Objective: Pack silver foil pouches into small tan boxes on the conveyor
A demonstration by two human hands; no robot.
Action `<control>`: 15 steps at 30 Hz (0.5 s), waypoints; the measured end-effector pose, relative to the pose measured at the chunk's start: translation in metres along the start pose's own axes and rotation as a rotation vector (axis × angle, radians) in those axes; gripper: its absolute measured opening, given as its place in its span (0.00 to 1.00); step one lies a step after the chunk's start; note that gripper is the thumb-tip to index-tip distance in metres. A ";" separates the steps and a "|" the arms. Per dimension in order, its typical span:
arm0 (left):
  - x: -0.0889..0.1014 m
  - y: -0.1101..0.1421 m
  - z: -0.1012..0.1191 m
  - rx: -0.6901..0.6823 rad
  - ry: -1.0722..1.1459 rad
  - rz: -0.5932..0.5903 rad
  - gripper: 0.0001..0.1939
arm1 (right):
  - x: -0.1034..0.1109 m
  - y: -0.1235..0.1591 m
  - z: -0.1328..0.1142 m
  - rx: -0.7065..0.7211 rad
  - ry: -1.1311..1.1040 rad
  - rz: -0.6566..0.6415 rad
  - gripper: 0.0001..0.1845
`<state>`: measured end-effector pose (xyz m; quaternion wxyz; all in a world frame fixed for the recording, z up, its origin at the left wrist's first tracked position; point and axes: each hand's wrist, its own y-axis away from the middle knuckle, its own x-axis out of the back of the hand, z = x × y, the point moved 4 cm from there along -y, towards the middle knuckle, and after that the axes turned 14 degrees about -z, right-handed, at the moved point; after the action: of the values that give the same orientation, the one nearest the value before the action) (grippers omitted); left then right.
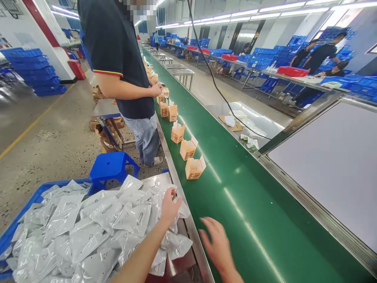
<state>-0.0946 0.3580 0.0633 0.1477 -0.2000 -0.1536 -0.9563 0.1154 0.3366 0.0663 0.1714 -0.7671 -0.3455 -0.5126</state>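
Observation:
My left hand [170,206] is above the right edge of a heap of silvery sealed pouches [132,218]. Its fingers are half curled with the thumb apart, and nothing shows in its grasp; whether it touches a pouch I cannot tell. My right hand [217,243] hovers over the near part of the green conveyor belt [244,196], fingers spread and holding nothing. Ahead of it on the belt stands a small orange printed carton [194,169] with its top flap up. Behind that come another open carton [188,148] and a third one [178,133], with several more farther along.
A co-worker [123,59] stands on the left of the belt, hands near the farther cartons. A blue stool [110,167] is beyond the pouches. A black cable [216,76] hangs across the view. To the right are a metal table [265,122] and a pale panel [330,157].

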 end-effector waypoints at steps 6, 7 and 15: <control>-0.009 -0.063 0.012 -0.123 0.067 -0.055 0.43 | -0.066 -0.096 -0.039 -0.065 -0.149 -0.301 0.33; -0.015 -0.072 0.015 -0.138 0.077 -0.080 0.46 | -0.070 -0.100 -0.042 -0.074 -0.161 -0.295 0.31; -0.058 -0.126 0.026 -0.224 0.173 -0.242 0.42 | -0.026 -0.072 0.007 -0.295 -0.250 -0.135 0.18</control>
<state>-0.0783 0.4945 0.0316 0.0210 -0.1121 -0.0560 -0.9919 0.0631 0.3823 0.0336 -0.0218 -0.8168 -0.3359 -0.4686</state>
